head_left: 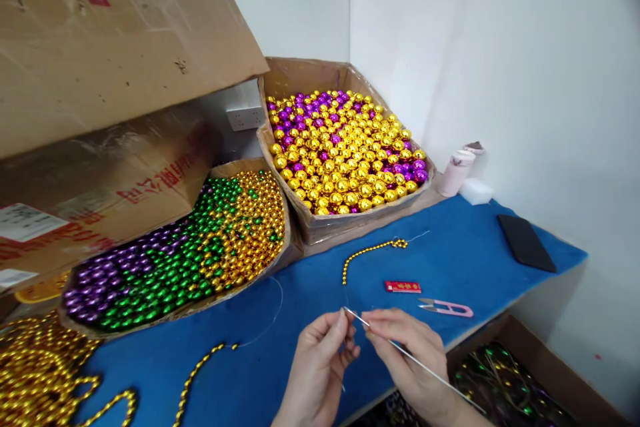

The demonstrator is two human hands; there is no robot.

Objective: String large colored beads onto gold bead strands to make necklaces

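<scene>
My right hand (413, 350) pinches a long, thin, needle-like metal rod (431, 371), which slants from its fingers back along the forearm. The rod's tip meets the fingertips of my left hand (320, 363), closed in a pinch with thumb against finger. Clear thread (345, 295) runs down to these fingertips from a short strand of gold beads (367, 251) on the blue cloth (310, 293). Whether the thread passes through the rod's tip is too fine to see. Pink-handled thread snips (447, 307) and a small red packet (403, 287) lie just beyond my right hand.
Behind stand a cardboard box of large gold and purple beads (345, 219) and one of purple, green and gold beads (175, 310). Gold bead strings (40, 373) pile at left. A black phone-like slab (526, 242) and pink bottle (456, 173) sit right. An open box (530, 347) stands below.
</scene>
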